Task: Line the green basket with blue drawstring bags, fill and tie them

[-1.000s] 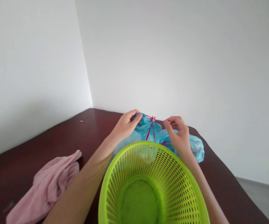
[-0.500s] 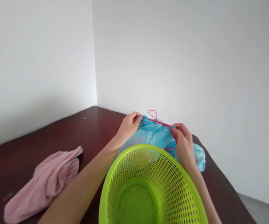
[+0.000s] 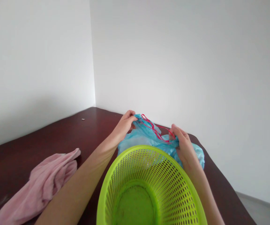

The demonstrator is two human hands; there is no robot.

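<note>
A light blue plastic drawstring bag lies on the table behind the green basket, its mouth stretched between my hands. My left hand pinches the left end of the bag's rim between thumb and fingers. At the right end, my right hand is closed on the gathered rim. The red drawstring runs loosely along the top of the bag, with a small loop near my left hand. Part of the bag is hidden by the basket and by my right forearm.
The bright green perforated basket, with nothing in it, stands in front of me between my forearms. A crumpled pink cloth lies at the left of the dark red-brown table. White walls border the table's far sides.
The bag's rim has come down on the right and the drawstring now hangs in looser loops. My right hand has changed its hold on the rim; the view has shifted slightly.
</note>
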